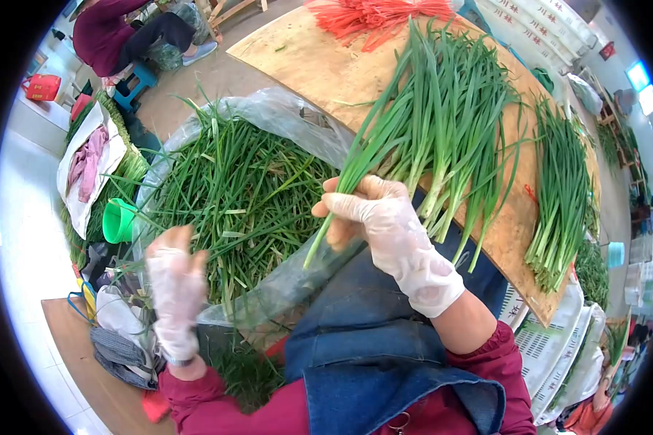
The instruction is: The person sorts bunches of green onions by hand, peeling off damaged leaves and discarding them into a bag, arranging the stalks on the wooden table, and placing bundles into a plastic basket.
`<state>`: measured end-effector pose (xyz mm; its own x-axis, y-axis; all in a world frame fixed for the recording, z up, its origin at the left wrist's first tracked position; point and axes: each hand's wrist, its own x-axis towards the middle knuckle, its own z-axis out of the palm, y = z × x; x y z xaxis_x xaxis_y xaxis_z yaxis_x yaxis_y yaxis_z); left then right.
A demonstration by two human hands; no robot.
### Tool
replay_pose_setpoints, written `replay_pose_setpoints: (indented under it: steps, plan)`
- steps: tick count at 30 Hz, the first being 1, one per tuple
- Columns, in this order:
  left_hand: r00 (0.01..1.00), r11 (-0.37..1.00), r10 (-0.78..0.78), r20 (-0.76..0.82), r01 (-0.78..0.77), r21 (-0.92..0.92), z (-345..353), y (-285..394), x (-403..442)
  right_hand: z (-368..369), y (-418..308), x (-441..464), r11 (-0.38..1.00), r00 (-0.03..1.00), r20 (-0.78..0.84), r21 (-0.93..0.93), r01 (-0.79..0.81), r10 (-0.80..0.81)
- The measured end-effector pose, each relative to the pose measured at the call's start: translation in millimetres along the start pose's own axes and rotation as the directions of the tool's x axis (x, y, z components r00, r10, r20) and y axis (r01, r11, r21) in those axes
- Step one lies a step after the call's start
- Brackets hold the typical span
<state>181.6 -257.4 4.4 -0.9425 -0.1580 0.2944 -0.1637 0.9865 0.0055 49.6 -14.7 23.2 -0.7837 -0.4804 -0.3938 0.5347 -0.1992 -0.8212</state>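
My right hand (384, 225), in a white glove with bare fingertips showing, is closed around a few green chives (352, 168). Their pale ends point down past my fingers, and their leaves reach up over the board. Right beside that hand, a larger pile of chives (453, 116) lies on the wooden board, its pale stems hanging over the near edge. My left hand (175, 286), gloved the same way, is smeared by motion at the left side of a big clear plastic bag (283, 286). Loose green leaves and trimmings (239, 196) fill that bag.
On the wooden board (283, 51) lie a tied chive bundle (559, 196) and red strips (377, 16). A green cup (118, 220) stands left of the bag. Another person (109, 36) sits at the upper left. Printed white crates (551, 341) stand below the board.
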Motion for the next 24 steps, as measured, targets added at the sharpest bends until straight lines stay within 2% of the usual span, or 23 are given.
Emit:
replay_pose_setpoints:
  steps: [1, 2, 3, 4, 5, 7, 8, 9, 12, 13, 14, 16, 17, 18, 19, 21, 22, 24]
  plan:
    - [1.000, 0.974, 0.024, -0.009, -0.025, -0.226, -7, 28, 9, 1, 3, 1, 1.000, 1.000, 0.014, 0.008, -0.003, 0.003]
    - [0.990, 0.867, 0.135, -0.047, -0.141, -0.479, -7, 48, 13, 2, 7, 1, 1.000, 1.000, 0.026, 0.013, -0.010, 0.010]
    - [0.990, 0.686, 0.127, 0.068, -0.038, -0.727, -8, 69, 16, 2, 8, 2, 1.000, 0.999, 0.040, 0.017, -0.014, 0.014]
    - [0.977, 0.627, 0.102, 0.186, 0.082, -0.775, -13, 92, 19, 3, 8, 2, 0.998, 0.999, 0.037, -0.059, -0.035, 0.037]
    - [0.986, 0.648, 0.113, 0.126, 0.023, -0.762, -8, 105, 25, 2, 5, 1, 0.994, 0.999, 0.022, -0.105, -0.037, 0.039]
    - [0.986, 0.330, 0.021, 0.164, 0.148, -0.932, 24, 113, 23, -1, 1, -2, 0.980, 0.999, -0.013, -0.196, -0.044, 0.043]
    - [0.907, 0.090, -0.005, 0.421, 0.420, -0.903, 13, 112, 30, -4, 3, -1, 0.980, 0.999, -0.021, -0.194, -0.031, 0.027]
    - [0.761, -0.152, 0.034, 0.648, 0.645, -0.749, 1, 110, 34, -5, 4, -2, 0.988, 1.000, -0.011, -0.149, -0.026, 0.025]
    - [0.743, -0.378, 0.175, 0.646, 0.657, -0.653, 13, 93, 23, -4, 12, 0, 1.000, 0.999, 0.039, 0.002, -0.014, 0.014]
    - [0.742, -0.439, 0.213, 0.636, 0.654, -0.616, 14, 91, 18, -1, 14, 0, 1.000, 0.998, 0.056, -0.007, -0.002, 0.002]
    - [0.738, -0.441, 0.216, 0.640, 0.658, -0.610, 9, 92, 15, 5, 15, -1, 1.000, 0.997, 0.074, -0.016, 0.013, -0.012]
    - [0.769, -0.373, 0.105, 0.631, 0.619, -0.691, -4, 92, 8, 23, 12, -8, 0.998, 0.994, 0.108, -0.063, 0.023, -0.016]
    - [0.785, -0.333, 0.066, 0.617, 0.600, -0.728, -8, 93, 5, 32, 7, -13, 0.976, 0.992, 0.122, -0.211, 0.050, -0.025]
    - [0.863, -0.322, -0.013, 0.506, 0.475, -0.819, -5, 91, -1, 41, 5, -17, 0.928, 0.983, 0.162, -0.346, 0.136, -0.084]
    - [0.884, -0.261, -0.116, 0.453, 0.413, -0.873, -11, 94, -4, 50, 6, -19, 0.854, 0.971, 0.202, -0.474, 0.214, -0.131]
    - [0.916, -0.281, -0.240, 0.320, 0.250, -0.927, -8, 90, -10, 53, 15, -18, 0.635, 0.871, 0.304, -0.597, 0.491, -0.387]
    - [0.936, -0.303, -0.143, 0.320, 0.267, -0.915, -7, 89, -7, 50, 14, -20, 0.646, 0.842, 0.305, -0.543, 0.537, -0.444]
    - [0.950, -0.334, 0.040, 0.311, 0.306, -0.891, -12, 86, -2, 35, -12, -34, 0.758, 0.887, 0.169, -0.466, 0.457, -0.430]
